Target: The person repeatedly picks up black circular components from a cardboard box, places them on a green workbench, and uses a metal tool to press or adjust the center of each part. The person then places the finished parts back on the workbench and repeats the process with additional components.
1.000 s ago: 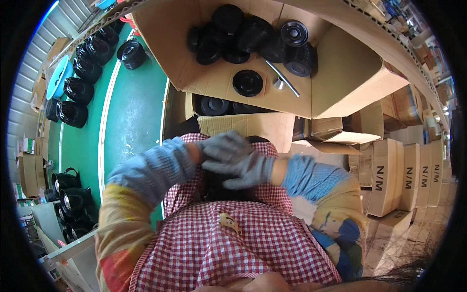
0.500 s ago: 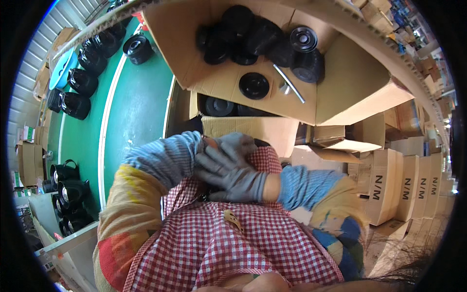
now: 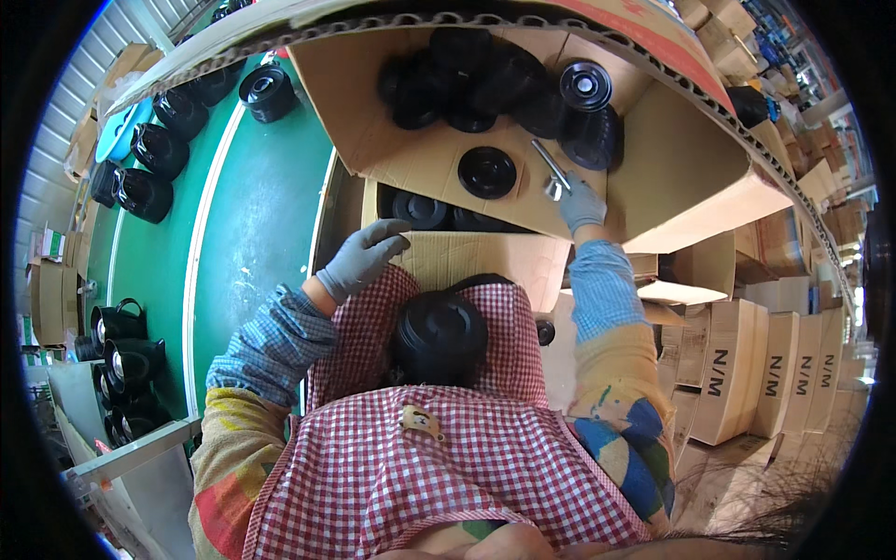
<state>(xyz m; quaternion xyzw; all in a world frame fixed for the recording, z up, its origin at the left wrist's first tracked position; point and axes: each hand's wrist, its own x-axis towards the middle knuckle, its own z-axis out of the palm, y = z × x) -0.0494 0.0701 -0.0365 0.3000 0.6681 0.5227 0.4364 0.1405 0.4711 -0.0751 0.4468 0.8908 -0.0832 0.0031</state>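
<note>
In front of me my right hand (image 3: 583, 205), in a grey glove, reaches into the tilted cardboard box and closes round the lower end of a T-handle wrench (image 3: 551, 162), a silver rod with a short shiny stub. My left hand (image 3: 359, 261), also gloved, hovers left of my lap; it holds nothing and its fingers are apart. Between my knees, on the checked apron, rests a black pot with a round ringed top (image 3: 441, 336), touched by neither hand. A black round lid (image 3: 487, 173) lies on the box flap, left of the wrench.
Several dark lids (image 3: 586, 86) are heaped deeper in the box, whose corrugated edge arches overhead. Below it stands another open carton (image 3: 467, 252) with black parts. On the left a green conveyor (image 3: 252, 243) carries black pots (image 3: 266, 91). Stacked cartons (image 3: 728, 373) fill the right.
My hands were together over the black pot in my lap. Now they are apart: the right has gone up to the wrench and grips it, the left has moved left, uncovering the pot.
</note>
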